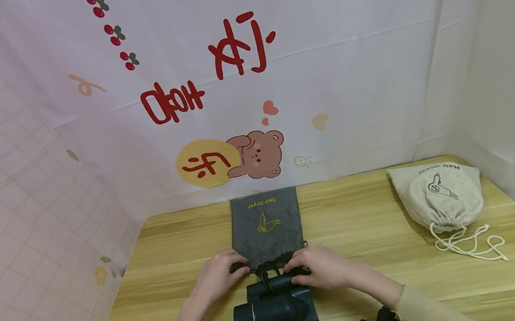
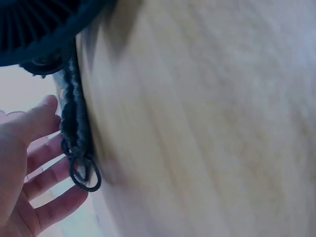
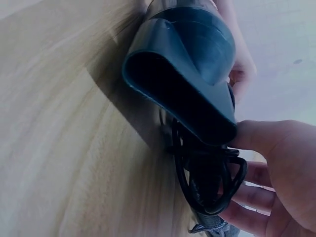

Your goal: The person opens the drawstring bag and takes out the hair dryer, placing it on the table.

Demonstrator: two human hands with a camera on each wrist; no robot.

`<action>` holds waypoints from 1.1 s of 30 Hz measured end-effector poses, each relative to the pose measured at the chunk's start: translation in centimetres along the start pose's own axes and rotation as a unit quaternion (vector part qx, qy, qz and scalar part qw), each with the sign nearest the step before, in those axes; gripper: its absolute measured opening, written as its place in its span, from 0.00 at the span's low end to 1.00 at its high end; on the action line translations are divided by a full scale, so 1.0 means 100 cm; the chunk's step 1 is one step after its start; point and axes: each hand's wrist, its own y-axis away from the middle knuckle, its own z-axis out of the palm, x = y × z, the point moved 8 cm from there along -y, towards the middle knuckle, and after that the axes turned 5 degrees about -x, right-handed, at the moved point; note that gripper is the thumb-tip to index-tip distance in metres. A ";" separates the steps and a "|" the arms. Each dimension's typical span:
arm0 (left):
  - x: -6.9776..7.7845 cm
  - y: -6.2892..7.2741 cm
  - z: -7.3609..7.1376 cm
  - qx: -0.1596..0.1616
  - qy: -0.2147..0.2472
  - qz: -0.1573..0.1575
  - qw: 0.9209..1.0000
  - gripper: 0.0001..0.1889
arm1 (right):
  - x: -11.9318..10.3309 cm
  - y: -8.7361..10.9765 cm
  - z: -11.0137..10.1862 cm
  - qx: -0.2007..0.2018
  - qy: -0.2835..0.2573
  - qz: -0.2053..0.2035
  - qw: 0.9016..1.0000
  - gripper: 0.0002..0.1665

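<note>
A dark hair dryer [image 1: 275, 316] lies near the front of the table with its flat nozzle [image 3: 168, 89] toward the right. Its folded handle [image 1: 270, 286] is beside the barrel, wound with a black cord [image 3: 234, 182]. My right hand [image 1: 324, 267] holds the handle's cord end from above, the thumb on the near side. Beyond the dryer lies a flat grey drawstring pouch [image 1: 268, 224] printed "Hair Dryer". My left hand [image 1: 217, 275] touches the left corner of its gathered mouth [image 2: 76, 118], fingers fairly straight. A black string loop hangs there.
A filled beige drawstring pouch [image 1: 439, 195], its white cords trailing, sits at the back right of the wooden table [image 1: 348, 213]. A printed cloth [image 1: 352, 82] hangs behind the table's far edge.
</note>
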 end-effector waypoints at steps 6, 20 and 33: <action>0.003 0.007 -0.013 0.022 0.040 -0.042 0.998 0.12 | 0.000 0.008 -0.005 0.011 -0.023 -0.009 1.000 0.18; 0.020 0.030 -0.038 0.073 0.114 -0.090 0.987 0.23 | 0.012 0.045 -0.024 0.079 -0.005 0.019 0.997 0.24; 0.050 0.038 -0.045 0.131 0.095 -0.066 0.985 0.28 | 0.027 0.077 -0.049 0.163 0.032 0.050 0.985 0.30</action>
